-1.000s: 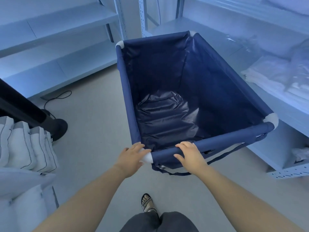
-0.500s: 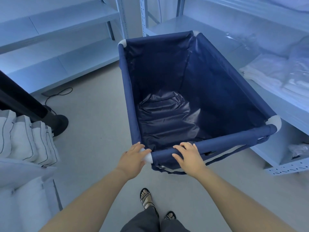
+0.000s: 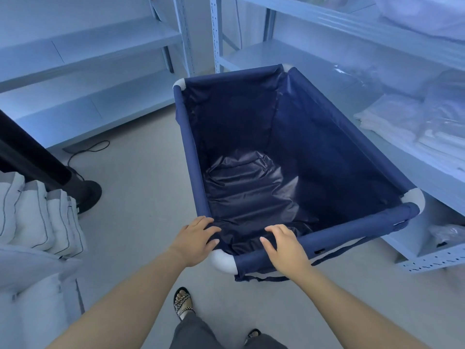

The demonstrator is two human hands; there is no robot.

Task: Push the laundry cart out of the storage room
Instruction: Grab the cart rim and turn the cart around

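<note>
Aisle between shelves: navy-blue fabric laundry cart stands on the grey floor, pale metal shelving on both sides. At its near left corner the left hand curls fingers over the rim; the right hand grips the near rail. Folded white linen lies on the right-side shelf.

Grey floor carries laundry cart, black stand base, loose cable, sandalled foot.

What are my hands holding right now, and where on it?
Both grip the top rim of the laundry cart: left hand at its near-left corner, right hand on the near rail.
</note>
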